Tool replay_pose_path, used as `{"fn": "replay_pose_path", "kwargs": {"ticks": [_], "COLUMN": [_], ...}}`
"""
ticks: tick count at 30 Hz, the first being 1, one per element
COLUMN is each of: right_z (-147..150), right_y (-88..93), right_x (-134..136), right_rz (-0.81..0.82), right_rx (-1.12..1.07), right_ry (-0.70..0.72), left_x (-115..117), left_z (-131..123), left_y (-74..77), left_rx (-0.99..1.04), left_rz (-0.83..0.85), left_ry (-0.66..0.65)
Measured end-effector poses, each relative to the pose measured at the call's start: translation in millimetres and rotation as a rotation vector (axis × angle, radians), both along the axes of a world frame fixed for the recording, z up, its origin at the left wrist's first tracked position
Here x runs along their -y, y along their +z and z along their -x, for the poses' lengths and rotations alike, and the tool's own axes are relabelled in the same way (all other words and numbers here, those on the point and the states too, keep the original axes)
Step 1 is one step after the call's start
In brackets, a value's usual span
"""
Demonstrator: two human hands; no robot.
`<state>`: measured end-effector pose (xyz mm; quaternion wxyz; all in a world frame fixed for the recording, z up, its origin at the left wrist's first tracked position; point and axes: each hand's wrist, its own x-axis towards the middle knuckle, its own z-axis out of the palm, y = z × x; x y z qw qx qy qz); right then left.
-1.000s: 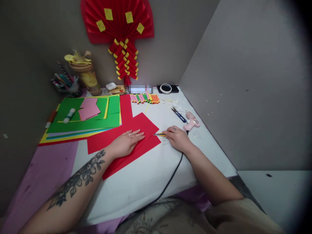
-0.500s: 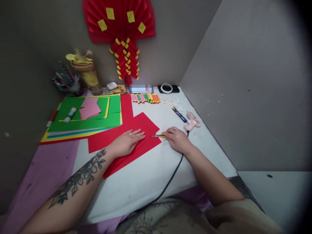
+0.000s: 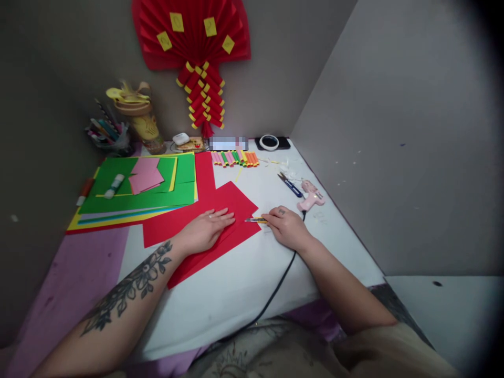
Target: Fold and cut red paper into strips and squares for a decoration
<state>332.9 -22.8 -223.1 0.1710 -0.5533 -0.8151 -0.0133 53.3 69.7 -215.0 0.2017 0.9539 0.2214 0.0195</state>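
A white surface (image 3: 244, 283) w/ purple edging is seen in a grey corner. A large red pleated paper fan (image 3: 191, 31) w/ 4 yellow squares is hung on the back wall. A stack of green and yellow paper sheets (image 3: 157, 195) is laid at far left, w/ pink paper squares (image 3: 145, 176) & a white glue stick (image 3: 113, 185) on top. A red paper sheet (image 3: 220, 202) is spread at centre, touching that stack. The left hand (image 3: 205, 230) is laid flat on it, fingers released & stretched out, nothing gripped. The right hand (image 3: 286, 227) is rested on the surface just beside the sheet's right edge, fingers clenched on a slim yellow craft knife (image 3: 255, 220), its tip lying on that edge. A pink glue gun (image 3: 311, 195) & blue-handled snips (image 3: 290, 185) are left near, beyond the right hand.
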Motion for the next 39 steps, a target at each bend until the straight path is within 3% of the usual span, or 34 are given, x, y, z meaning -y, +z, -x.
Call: {"fn": "replay_pose_path", "kwargs": {"ticks": [12, 39], "right_z": [-5, -1], "right_y": [-6.6, -10.9], "right_x": [-31, -30], "right_rz": [0.003, -0.030], "right_rx": [-0.136, -0.185], "right_ry": [-0.034, 0.054], "left_x": [13, 11], "left_z": [-14, -13], "left_y": [-1.7, -5.4], "left_rx": [0.011, -0.007], "left_rz": [-0.019, -0.034], "left_ry": [0.245, 0.239]}}
